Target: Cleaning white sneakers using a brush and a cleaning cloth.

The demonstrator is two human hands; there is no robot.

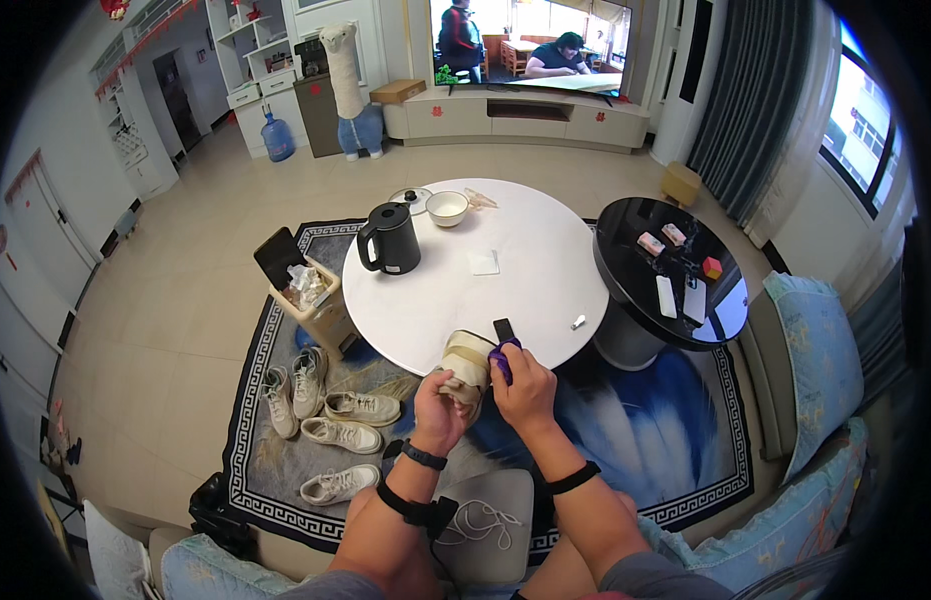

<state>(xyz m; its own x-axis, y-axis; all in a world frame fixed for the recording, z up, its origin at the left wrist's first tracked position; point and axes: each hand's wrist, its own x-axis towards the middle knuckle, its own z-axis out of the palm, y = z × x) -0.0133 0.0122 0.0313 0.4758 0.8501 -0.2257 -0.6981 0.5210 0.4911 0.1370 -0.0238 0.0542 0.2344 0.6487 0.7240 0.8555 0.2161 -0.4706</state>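
My left hand [439,416] grips a beige shoe [469,358] at the near edge of the round white table [540,277]. The shoe is tilted, and my fingers cover part of it. In my right hand [529,386] is a bunched purple cloth [504,358], held against or very close to the shoe's right side. Just beyond that hand is a small black rectangular object [503,328]; whether it lies on the table or is held cannot be told. Below my forearms, loose white shoelaces [484,521] lie on a grey stool seat [503,562].
Several white shoes [341,435] stand on the patterned rug [240,465] at left, near an open waste bin [319,319]. On the table are a black kettle [396,240], a bowl [447,208] and a glass lid [413,196]. A black side table [623,240] holds phones and small boxes.
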